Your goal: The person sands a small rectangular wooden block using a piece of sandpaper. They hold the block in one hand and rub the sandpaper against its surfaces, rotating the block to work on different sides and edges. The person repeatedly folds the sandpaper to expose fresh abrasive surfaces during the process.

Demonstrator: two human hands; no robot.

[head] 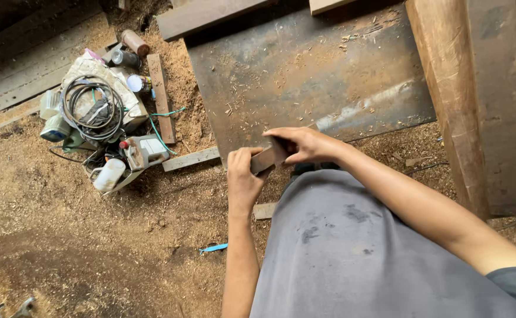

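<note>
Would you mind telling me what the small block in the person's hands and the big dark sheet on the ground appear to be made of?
The small brown block, gripped by the left hand and right hand, looks like bare, unfinished wood: matte and plank-coloured. The big dark sheet seems to be metal, probably rusted steel: flat, brown-grey patches, one worn shiny streak, dusted with wood shavings.

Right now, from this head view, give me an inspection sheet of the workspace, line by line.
Surface: rusty metal sheet on a sawdust-covered floor, strewn with wood chips.
Job's things: small wooden piece held between both hands; a blade-like tool seems to be in the right, unclear.
Clutter: pile of bottles, cans and a power tool at left; loose wood strips.
Grippers: left hand grips the piece's lower end; right hand closed over its upper end.
Cables: coiled black cable on the pile; green cord beside it.
Surroundings: wooden beams at right, planks at top.
</note>
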